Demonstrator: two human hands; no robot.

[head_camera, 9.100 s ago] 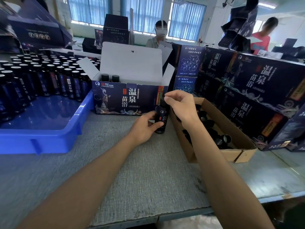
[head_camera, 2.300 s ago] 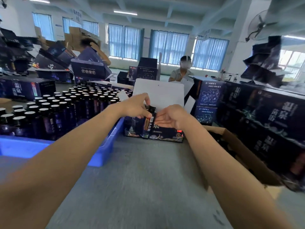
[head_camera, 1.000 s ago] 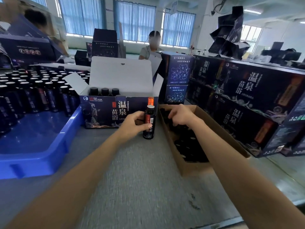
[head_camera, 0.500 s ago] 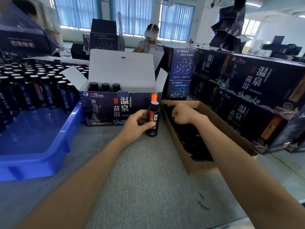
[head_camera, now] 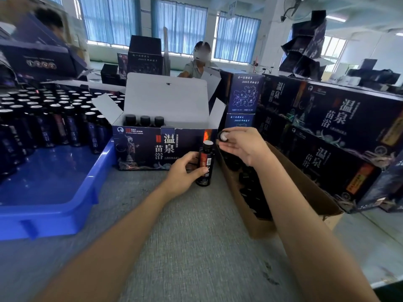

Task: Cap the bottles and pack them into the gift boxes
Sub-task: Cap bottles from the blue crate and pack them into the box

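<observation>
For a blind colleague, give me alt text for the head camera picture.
A left hand holds an uncapped bottle upright on a table while the right hand pinches a black cap near its mouth. Behind stands an open gift box holding three capped bottles.

Both forearms are reaching forward; the left hand [head_camera: 184, 171] is gripping the bottle [head_camera: 206, 156], the right hand [head_camera: 244, 147] is pinching a cap [head_camera: 223, 136]

L grip [head_camera: 182, 172] round upright bottle [head_camera: 206, 154], cap [head_camera: 223, 136] in R grip [head_camera: 243, 148] nearby
</observation>
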